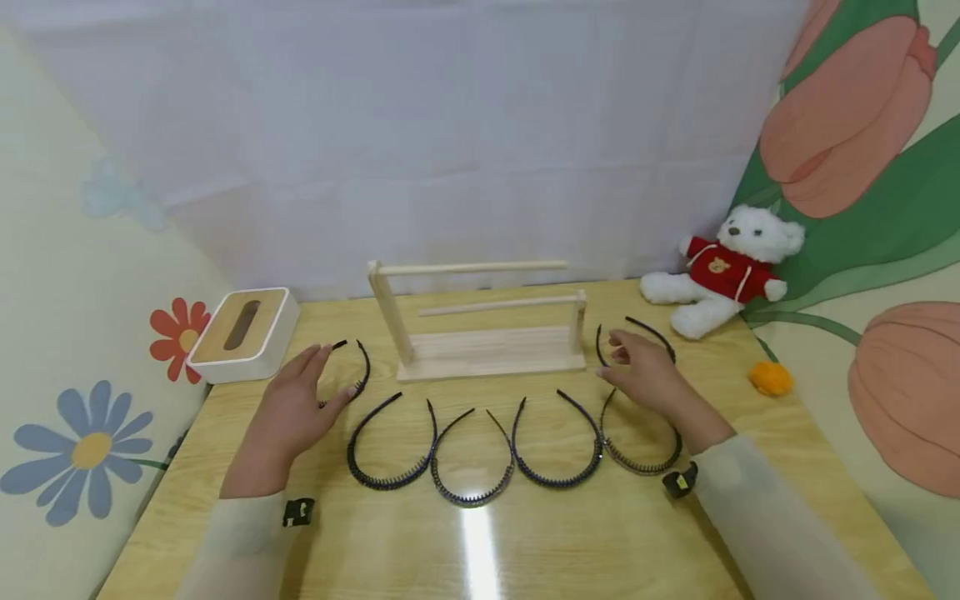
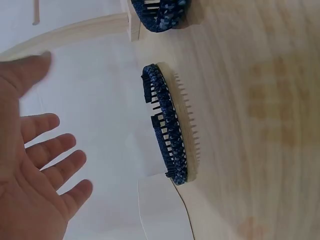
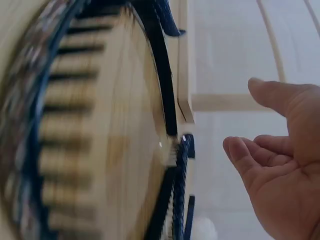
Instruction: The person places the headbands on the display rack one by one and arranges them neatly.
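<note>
Blue headband (image 2: pixel 170 122) lies on the bench (image 1: pixel 555 550), below our left hand's (image 1: pixel 292 412) fingers; another band (image 1: pixel 663 335) lies below our right hand's (image 1: pixel 643 372). Fingers on both: loose, holding nothing. For a clean grip we'd pinch near the tips, clear of the teeth (image 3: pixel 72 77). Hidden: our hands cover part of each. Right wrist view: nearest band (image 3: pixel 22 125) blurred, cut off.
</note>
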Available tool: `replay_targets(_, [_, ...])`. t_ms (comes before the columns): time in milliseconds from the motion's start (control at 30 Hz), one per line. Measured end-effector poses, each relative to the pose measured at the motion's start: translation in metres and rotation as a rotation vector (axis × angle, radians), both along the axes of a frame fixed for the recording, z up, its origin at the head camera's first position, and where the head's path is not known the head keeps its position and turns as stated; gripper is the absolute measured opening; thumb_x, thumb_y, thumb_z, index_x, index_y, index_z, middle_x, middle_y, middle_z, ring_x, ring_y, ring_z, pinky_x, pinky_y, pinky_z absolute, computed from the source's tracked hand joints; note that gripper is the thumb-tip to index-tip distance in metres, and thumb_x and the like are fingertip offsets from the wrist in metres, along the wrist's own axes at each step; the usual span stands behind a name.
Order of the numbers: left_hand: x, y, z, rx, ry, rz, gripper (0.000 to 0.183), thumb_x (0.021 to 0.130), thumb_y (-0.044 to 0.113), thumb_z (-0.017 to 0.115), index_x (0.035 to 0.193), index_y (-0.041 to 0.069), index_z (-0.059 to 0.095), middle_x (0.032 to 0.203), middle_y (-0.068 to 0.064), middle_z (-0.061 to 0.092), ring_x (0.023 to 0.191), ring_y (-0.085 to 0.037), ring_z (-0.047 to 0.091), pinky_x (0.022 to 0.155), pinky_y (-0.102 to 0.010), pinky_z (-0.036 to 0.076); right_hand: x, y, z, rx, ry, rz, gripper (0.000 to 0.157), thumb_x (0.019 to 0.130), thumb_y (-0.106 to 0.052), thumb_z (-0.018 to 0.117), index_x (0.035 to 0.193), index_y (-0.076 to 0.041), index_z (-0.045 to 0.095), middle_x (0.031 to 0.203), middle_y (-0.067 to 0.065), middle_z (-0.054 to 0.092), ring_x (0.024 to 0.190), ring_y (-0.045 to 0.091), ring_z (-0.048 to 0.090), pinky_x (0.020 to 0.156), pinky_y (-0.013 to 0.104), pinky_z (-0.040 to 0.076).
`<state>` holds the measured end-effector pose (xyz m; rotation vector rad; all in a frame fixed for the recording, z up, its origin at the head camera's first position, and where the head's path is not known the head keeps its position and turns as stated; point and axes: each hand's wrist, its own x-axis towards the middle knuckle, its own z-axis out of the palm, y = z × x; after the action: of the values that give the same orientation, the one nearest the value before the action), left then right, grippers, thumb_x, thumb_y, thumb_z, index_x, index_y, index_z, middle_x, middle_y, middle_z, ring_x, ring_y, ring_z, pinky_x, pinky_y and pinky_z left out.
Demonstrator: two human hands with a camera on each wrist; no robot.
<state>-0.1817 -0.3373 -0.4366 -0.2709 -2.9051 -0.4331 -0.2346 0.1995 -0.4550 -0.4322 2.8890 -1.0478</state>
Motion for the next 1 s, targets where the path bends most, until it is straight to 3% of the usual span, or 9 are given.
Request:
replay_targets(133, [-0.003, -0.01, 0.0, 0.033, -0.082, 0.006, 0.084, 0.105, 0.024, 0.075, 0.168, -0.008, 0.029, 0.165, -0.041, 0.036, 0.146, -0.065, 0.039, 0.116, -0.079, 0.037, -0.012, -0.019, -0.003, 0.063, 0.009, 0.014, 0.062, 0.104, -0.025, 0.077, 0.149, 0.011, 0.055, 0.125, 0.025, 0.071, 0.111, 0.037, 0.072, 0.096, 0.052, 0.061])
replay_targets(233, [-0.006, -0.015, 0.0, 0.043, -0.121, 0.006, 0.081, 0.105, 0.02, 0.074, 0.167, -0.009, 0.03, 0.163, -0.043, 0.037, 0.145, -0.066, 0.04, 0.115, -0.079, 0.039, -0.019, -0.03, -0.004, 0.113, -0.011, 0.013, 0.045, 0.104, -0.026, 0.078, 0.128, 0.008, 0.063, 0.096, 0.014, 0.066, 0.086, 0.027, 0.063, 0.078, 0.044, 0.055])
replay_targets(300, [-0.008, -0.017, 0.0, 0.041, -0.137, 0.002, 0.077, 0.105, 0.018, 0.074, 0.164, -0.011, 0.035, 0.161, -0.043, 0.039, 0.144, -0.066, 0.041, 0.115, -0.078, 0.04, -0.023, -0.035, -0.005, 0.155, -0.022, 0.003, 0.041, 0.103, -0.026, 0.078, 0.121, 0.008, 0.064, 0.087, 0.011, 0.061, 0.078, 0.024, 0.057, 0.072, 0.042, 0.051])
replay_targets(567, [-0.012, -0.024, -0.002, 0.028, -0.251, 0.003, 0.062, 0.102, 0.01, 0.075, 0.154, -0.013, 0.049, 0.158, -0.042, 0.045, 0.144, -0.065, 0.044, 0.116, -0.075, 0.042, -0.035, -0.046, -0.011, 0.232, -0.09, -0.036, 0.028, 0.102, -0.023, 0.078, 0.101, 0.001, 0.066, 0.09, 0.013, 0.066, 0.083, 0.028, 0.061, 0.076, 0.043, 0.054])
replay_targets(667, [-0.012, -0.027, -0.003, 0.012, -0.28, 0.022, 0.06, 0.098, 0.005, 0.076, 0.151, -0.013, 0.053, 0.157, -0.041, 0.047, 0.144, -0.064, 0.044, 0.116, -0.075, 0.042, -0.038, -0.048, -0.011, 0.239, -0.092, -0.03, 0.024, 0.102, -0.021, 0.077, 0.103, 0.002, 0.069, 0.097, 0.016, 0.072, 0.087, 0.028, 0.065, 0.08, 0.045, 0.057])
replay_targets(833, [-0.013, -0.031, -0.01, -0.019, -0.274, 0.019, 0.054, 0.095, 0.0, 0.077, 0.145, -0.011, 0.06, 0.148, -0.037, 0.059, 0.138, -0.062, 0.053, 0.114, -0.074, 0.045, -0.042, -0.05, -0.014, 0.27, -0.087, -0.011, 0.022, 0.102, -0.019, 0.078, 0.108, 0.002, 0.074, 0.101, 0.016, 0.076, 0.089, 0.028, 0.068, 0.081, 0.045, 0.059])
replay_targets(1000, [-0.015, -0.033, -0.018, -0.069, -0.225, -0.009, 0.034, 0.096, -0.004, 0.073, 0.13, -0.008, 0.072, 0.134, -0.033, 0.07, 0.126, -0.058, 0.065, 0.108, -0.07, 0.051, -0.045, -0.051, -0.018, 0.332, -0.037, 0.005, 0.017, 0.101, -0.017, 0.078, 0.094, -0.002, 0.072, 0.094, 0.014, 0.075, 0.088, 0.029, 0.069, 0.083, 0.046, 0.06])
